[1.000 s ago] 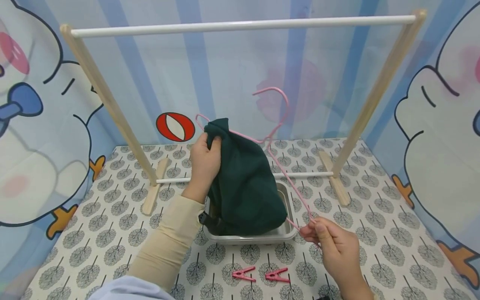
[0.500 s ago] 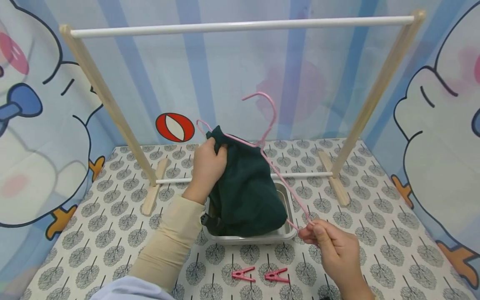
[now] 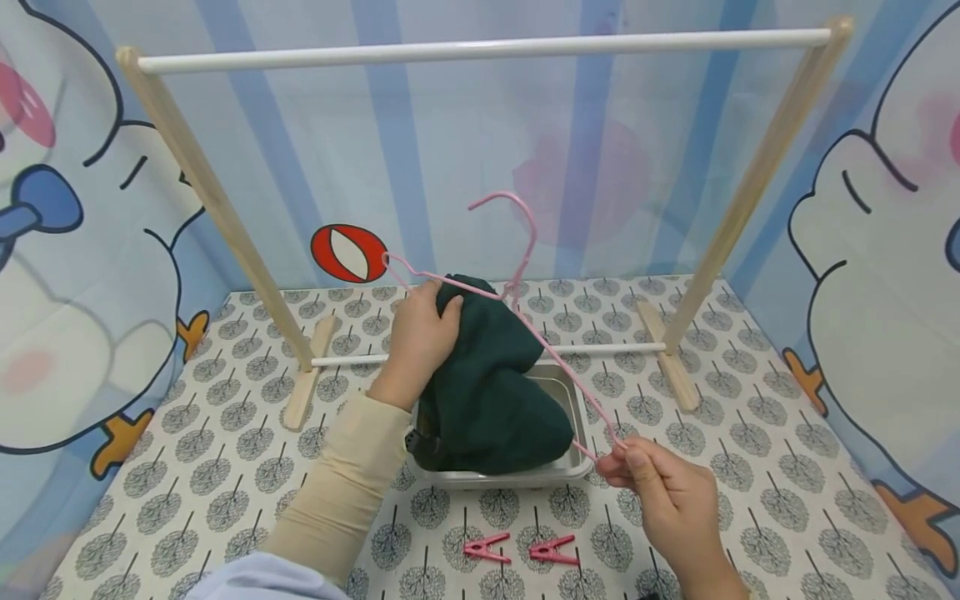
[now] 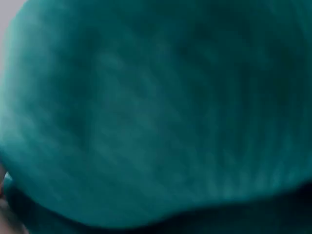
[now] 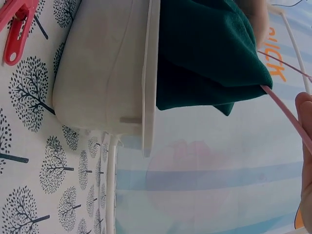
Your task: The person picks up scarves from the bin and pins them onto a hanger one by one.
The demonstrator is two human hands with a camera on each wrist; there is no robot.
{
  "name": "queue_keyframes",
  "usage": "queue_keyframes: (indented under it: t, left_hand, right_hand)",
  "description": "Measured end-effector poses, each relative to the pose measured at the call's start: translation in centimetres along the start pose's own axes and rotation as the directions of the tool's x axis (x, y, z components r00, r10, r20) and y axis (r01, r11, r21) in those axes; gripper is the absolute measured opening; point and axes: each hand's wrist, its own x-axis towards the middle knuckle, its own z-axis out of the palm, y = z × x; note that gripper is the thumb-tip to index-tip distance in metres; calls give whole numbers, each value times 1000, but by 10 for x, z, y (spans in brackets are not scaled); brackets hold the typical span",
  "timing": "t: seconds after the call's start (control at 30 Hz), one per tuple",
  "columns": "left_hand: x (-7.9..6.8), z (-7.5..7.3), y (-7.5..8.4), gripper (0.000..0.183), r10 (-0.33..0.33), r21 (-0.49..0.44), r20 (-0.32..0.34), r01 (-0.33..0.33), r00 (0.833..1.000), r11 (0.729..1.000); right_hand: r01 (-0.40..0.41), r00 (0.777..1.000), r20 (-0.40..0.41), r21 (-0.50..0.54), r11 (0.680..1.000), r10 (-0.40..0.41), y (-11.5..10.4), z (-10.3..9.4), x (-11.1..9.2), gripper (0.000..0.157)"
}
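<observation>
In the head view a dark green cloth (image 3: 487, 400) hangs bunched over a shallow metal-looking tray (image 3: 510, 480). My left hand (image 3: 423, 337) grips its upper left edge, thumb on the near side. A thin pink clothes hanger (image 3: 529, 242) slants across, hook up, one shoulder crossing the top of the cloth. Its bottom bar runs into the cloth, which hides most of it. At the hanger's near right corner, my right hand (image 3: 671, 492) pinches the wire. The right wrist view shows the bar (image 5: 287, 114) leaving the cloth (image 5: 209, 48); the cloth (image 4: 146, 122) fills the left wrist view.
Two pink clothespins (image 3: 486, 547) lie on the tree-patterned tablecloth (image 3: 300, 517) in front of the tray. Behind stands a wooden rack with a white top rail (image 3: 480, 54) and a lower rail (image 3: 607, 349). Printed fabric walls surround the table.
The hanger's hook has swung left and down, and its far left end shows more. My left hand has shifted slightly down and right, and the cloth has crumpled inward. My right hand stays nearly still.
</observation>
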Motion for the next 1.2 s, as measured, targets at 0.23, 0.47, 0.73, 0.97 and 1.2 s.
queue_keyframes:
  t: [0.23, 0.47, 0.73, 0.97, 1.2]
  left_hand:
    - [0, 2, -20, 30, 21, -99, -160, -37, 987, 994]
    - [-18, 5, -55, 45, -34, -506, -228, -89, 973, 858]
    - [-34, 10, -88, 32, -35, -690, 157, 135, 987, 711]
    - [-44, 7, -78, 19, -61, -657, 83, 100, 995, 747]
    - [-43, 1, -66, 21, -104, -685, -49, 42, 993, 727]
  right_hand:
    - [-83, 997, -6, -46, 995, 83, -6, -4, 2, 24]
    - [-113, 994, -9, -107, 988, 113, -6, -6, 2, 23]
    - [-133, 991, -25, -89, 987, 131, -4, -11, 0, 23]
    - [-202, 979, -35, -140, 969, 199, -6, -15, -3, 28]
    - [-166, 986, -28, -129, 978, 164, -3, -15, -3, 25]
